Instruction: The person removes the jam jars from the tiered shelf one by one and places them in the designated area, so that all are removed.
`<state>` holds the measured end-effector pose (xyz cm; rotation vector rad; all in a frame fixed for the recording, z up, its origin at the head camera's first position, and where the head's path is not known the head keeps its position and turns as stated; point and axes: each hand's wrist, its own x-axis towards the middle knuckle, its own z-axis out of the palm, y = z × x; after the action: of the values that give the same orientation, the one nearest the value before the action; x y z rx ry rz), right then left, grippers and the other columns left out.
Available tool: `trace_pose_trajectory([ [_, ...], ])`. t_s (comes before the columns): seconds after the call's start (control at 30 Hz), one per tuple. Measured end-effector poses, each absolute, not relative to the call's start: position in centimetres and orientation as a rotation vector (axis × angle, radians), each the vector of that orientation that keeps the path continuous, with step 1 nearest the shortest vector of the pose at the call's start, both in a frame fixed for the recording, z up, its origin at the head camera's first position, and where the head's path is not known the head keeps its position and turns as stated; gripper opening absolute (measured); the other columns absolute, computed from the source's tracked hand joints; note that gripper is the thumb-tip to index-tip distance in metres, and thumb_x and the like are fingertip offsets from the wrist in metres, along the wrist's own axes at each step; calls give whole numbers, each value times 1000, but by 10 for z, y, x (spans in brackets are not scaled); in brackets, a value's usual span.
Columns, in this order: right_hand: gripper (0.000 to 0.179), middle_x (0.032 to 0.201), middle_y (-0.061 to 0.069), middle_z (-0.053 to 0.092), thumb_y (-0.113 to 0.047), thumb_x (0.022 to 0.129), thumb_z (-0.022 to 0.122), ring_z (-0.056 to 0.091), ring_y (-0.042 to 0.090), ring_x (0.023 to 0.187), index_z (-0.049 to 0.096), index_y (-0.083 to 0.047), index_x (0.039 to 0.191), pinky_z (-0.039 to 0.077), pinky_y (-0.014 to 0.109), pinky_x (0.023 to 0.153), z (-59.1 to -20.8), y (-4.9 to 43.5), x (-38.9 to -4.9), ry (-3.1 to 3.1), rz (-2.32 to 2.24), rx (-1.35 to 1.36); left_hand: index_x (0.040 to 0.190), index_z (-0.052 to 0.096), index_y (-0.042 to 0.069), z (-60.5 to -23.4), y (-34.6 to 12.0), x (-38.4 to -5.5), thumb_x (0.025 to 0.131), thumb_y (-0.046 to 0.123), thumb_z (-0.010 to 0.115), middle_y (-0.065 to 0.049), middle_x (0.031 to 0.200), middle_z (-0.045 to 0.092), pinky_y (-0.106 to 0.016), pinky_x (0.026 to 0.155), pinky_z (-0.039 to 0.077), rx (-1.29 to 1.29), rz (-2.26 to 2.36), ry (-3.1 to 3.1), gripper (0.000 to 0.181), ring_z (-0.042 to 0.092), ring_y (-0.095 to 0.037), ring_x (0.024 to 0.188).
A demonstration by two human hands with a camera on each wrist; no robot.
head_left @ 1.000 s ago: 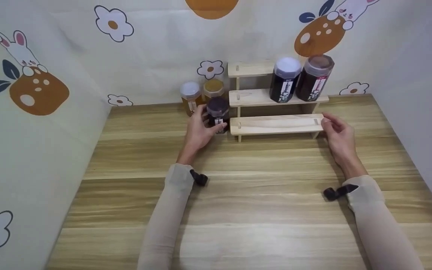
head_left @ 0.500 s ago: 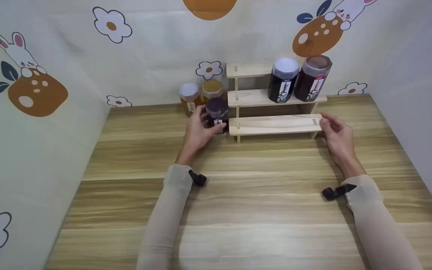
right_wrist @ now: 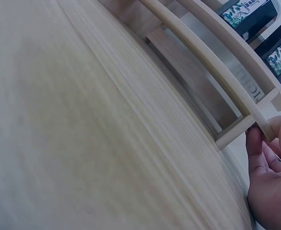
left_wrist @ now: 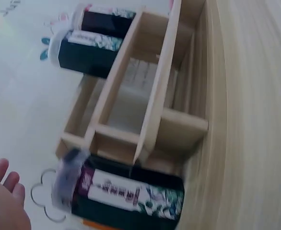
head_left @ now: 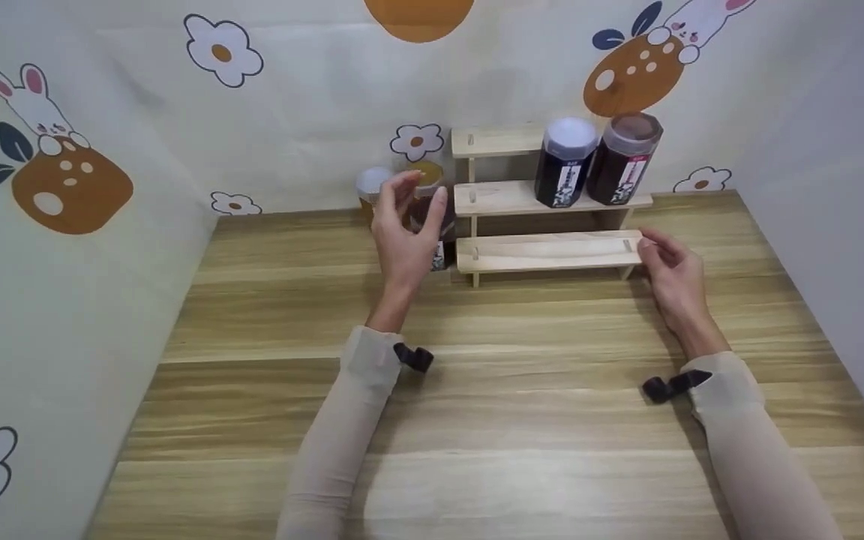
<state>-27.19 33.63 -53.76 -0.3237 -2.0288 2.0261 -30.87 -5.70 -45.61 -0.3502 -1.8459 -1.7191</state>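
My left hand point(head_left: 404, 240) hovers with parted fingers in front of a dark jar point(left_wrist: 126, 194) and holds nothing. In the head view it hides much of that jar, which stands on the table against the left side of a three-step wooden display rack point(head_left: 552, 255). At the rack's other end, my right hand point(head_left: 676, 281) pinches the edge of the lowest step, thumb above and fingers beneath in the right wrist view. Two tall dark jars, one with a white lid point(head_left: 567, 176) and one with a brownish lid point(head_left: 627, 169), stand on the middle step.
Behind the left hand are two amber jars, one white-lidded point(head_left: 372, 182) and one yellow-lidded point(head_left: 430, 174), both partly covered. A patterned cloth wall point(head_left: 312, 105) rises close behind the rack. Side walls flank the wood-grain table point(head_left: 522, 405).
My left hand has let go of the dark jar and lifted up off it, fingers spreading. The jar stays beside the rack. My right hand keeps its grip on the rack.
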Motion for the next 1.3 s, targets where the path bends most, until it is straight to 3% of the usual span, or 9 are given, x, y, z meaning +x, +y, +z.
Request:
trace_pose_trajectory([
  [0.1, 50, 106, -8, 76, -21, 106, 71, 71, 5, 93, 61, 2, 149, 62, 13, 80, -538, 337, -271, -2022, 2044, -317, 134, 61, -4, -451, -43, -304, 101, 13, 77, -20, 135, 64, -46, 122, 52, -439, -1740, -1830, 40, 64, -27, 133],
  [0.37, 48, 108, -8, 75, -20, 107, 69, 69, 4, 98, 61, 4, 148, 60, 13, 83, -539, 336, -273, -2064, 1993, -299, 130, 65, 3, -453, -18, -306, 102, 18, 76, -20, 128, 69, -32, 109, 61, -519, -1829, -1858, 33, 69, -34, 123],
  [0.73, 49, 106, -6, 76, -21, 106, 70, 70, 4, 94, 62, 5, 147, 60, 13, 80, -538, 336, -271, -2028, 2018, -282, 131, 64, 0, -457, 25, -318, 101, 14, 76, -17, 133, 71, -31, 110, 60, -531, -1875, -2087, 35, 70, -27, 127],
  [1.0, 49, 106, -7, 76, -21, 107, 70, 72, 5, 92, 61, 3, 149, 62, 14, 80, -539, 337, -272, -2039, 2021, -294, 138, 62, 5, -454, 39, -327, 101, 18, 76, -13, 139, 69, -21, 115, 53, -533, -1846, -2223, 41, 67, -27, 135],
  [1.3, 48, 108, -8, 75, -21, 107, 68, 71, 4, 96, 62, 2, 148, 62, 14, 82, -541, 337, -273, -2066, 1980, -292, 146, 56, 7, -443, 54, -335, 98, 23, 81, -12, 147, 65, -24, 115, 54, -529, -1781, -2348, 56, 65, -23, 137],
])
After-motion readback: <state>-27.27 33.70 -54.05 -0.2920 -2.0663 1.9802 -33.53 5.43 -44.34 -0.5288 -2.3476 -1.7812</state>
